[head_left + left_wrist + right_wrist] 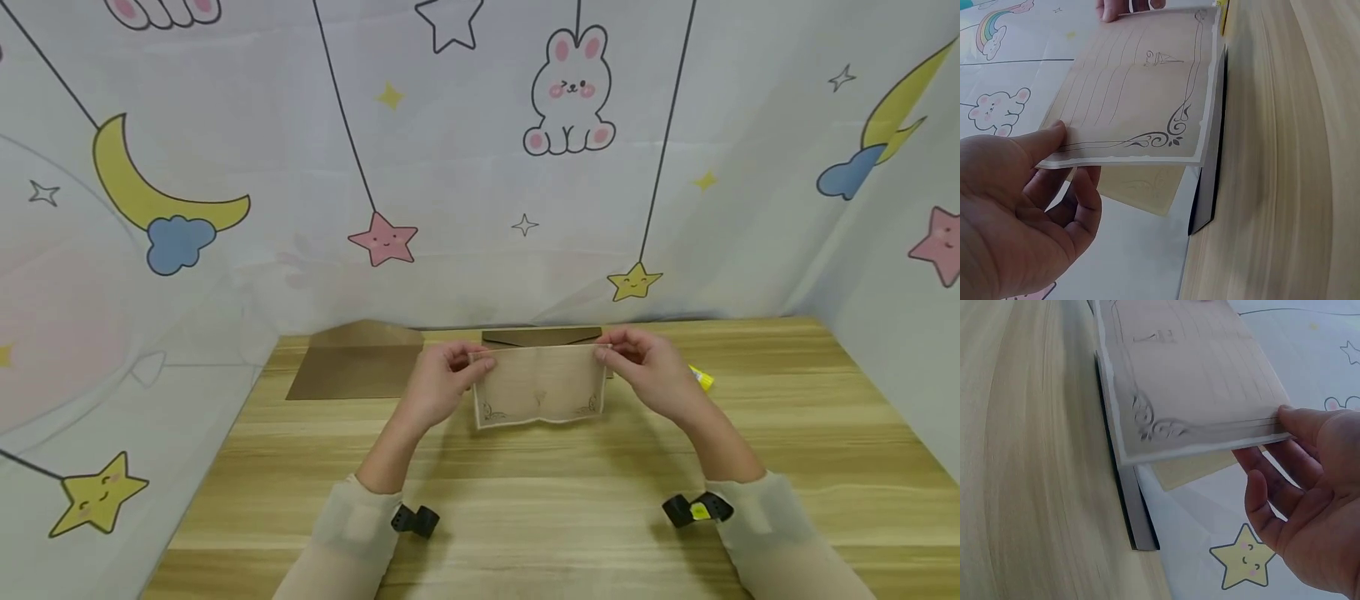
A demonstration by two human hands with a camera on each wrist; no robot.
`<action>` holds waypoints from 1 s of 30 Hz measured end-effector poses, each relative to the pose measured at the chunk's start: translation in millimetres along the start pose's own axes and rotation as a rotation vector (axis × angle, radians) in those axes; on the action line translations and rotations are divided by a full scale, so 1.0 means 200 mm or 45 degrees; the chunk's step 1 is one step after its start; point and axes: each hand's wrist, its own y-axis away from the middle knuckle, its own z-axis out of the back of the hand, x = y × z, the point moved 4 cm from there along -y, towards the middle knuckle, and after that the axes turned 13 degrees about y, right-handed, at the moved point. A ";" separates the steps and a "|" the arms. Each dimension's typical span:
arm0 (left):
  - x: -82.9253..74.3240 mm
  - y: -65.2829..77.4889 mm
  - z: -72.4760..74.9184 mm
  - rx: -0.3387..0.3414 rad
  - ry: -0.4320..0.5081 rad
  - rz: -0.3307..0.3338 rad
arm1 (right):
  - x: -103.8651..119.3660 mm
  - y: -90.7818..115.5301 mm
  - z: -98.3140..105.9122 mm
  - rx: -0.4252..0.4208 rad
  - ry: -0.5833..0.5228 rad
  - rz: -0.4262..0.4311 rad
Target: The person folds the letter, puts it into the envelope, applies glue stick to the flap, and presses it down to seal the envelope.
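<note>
A sheet of tan lined letter paper (538, 379), with pale edges and scrollwork in its corners, is held up above the table between both hands. My left hand (438, 385) pinches its upper left side, thumb on the printed face and fingers behind. On the opposite side, my right hand (658, 375) pinches the upper right corner the same way. In the left wrist view a yellowish sheet (1141, 187) with faint scrollwork shows below the letter paper's edge. Directly behind the paper lies a dark brown envelope (540, 337), mostly hidden by it.
A lighter brown envelope (356, 367) with its flap raised lies at the back left of the wooden table (540, 508). Beyond my right hand a small yellow object (702, 378) is partly covered. A printed white curtain (465, 167) closes off the back and sides.
</note>
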 end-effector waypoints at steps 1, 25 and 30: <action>0.00 0.00 0.00 -0.005 0.003 -0.001 | 0.00 0.00 0.00 -0.010 0.014 0.005; 0.06 0.01 -0.01 0.172 0.354 0.272 | -0.03 -0.01 -0.06 0.052 -0.205 -0.103; 0.06 0.02 -0.02 0.296 0.375 0.336 | -0.04 -0.01 -0.08 0.069 -0.214 -0.096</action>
